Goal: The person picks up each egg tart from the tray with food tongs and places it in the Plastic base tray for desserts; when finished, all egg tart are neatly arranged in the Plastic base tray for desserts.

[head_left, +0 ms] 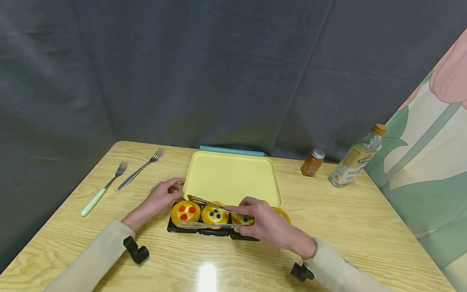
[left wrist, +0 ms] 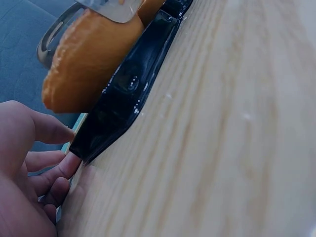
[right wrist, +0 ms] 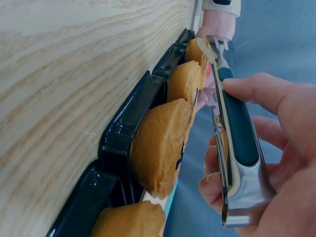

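Egg tarts sit in a row in a black compartmented tray (head_left: 182, 229). The leftmost tart (head_left: 185, 217) has red dots; a tart (head_left: 215, 217) beside it bears dark blue dots. My left hand (head_left: 160, 199) pinches the black tray's left end between thumb and fingers, as the left wrist view shows. In my right hand (head_left: 268, 223) are metal tongs (right wrist: 240, 126) with dark green grips, held from the right and pointing left. Their spread arms reach along both sides of the row, with the tips at the red-dotted tart. My right hand partly hides the tarts at the right end.
A yellow tray (head_left: 233, 174) lies just behind the tarts, with a long teal object (head_left: 233, 151) along its far edge. Two forks, one green-handled fork (head_left: 98, 196) and one metal fork (head_left: 142, 168), lie left. Back right are a spice jar (head_left: 312, 163) and a glass bottle (head_left: 355, 160).
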Action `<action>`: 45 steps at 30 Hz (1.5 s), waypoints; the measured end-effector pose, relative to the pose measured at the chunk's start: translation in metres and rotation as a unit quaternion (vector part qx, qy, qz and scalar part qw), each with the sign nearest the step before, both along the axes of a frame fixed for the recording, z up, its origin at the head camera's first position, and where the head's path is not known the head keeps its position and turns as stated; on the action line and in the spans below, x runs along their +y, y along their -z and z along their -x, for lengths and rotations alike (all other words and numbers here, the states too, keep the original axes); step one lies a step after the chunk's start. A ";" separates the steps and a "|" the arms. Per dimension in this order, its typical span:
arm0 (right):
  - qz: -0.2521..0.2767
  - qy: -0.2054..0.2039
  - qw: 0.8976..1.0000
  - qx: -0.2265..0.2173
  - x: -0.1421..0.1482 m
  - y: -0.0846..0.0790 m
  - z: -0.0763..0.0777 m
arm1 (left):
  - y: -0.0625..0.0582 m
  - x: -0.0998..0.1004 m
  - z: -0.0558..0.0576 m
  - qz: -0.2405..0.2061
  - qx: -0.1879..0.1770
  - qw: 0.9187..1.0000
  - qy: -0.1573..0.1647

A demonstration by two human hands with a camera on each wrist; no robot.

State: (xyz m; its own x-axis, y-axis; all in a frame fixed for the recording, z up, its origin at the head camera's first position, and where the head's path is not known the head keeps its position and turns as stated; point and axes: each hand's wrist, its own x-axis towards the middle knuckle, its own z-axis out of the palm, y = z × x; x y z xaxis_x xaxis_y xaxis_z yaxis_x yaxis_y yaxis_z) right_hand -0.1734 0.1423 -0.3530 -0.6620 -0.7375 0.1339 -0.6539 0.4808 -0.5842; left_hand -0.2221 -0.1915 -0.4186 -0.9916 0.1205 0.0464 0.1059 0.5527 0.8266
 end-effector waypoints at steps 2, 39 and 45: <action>0.000 -0.002 1.000 0.002 0.000 0.000 0.000 | 0.000 0.000 0.000 -0.001 0.000 1.000 0.002; 0.039 0.216 0.958 0.184 0.099 0.004 0.014 | 0.000 0.001 -0.001 0.000 -0.005 1.000 -0.004; 0.019 0.269 0.937 0.223 0.140 0.008 0.028 | 0.001 0.000 -0.001 0.006 -0.004 1.000 -0.004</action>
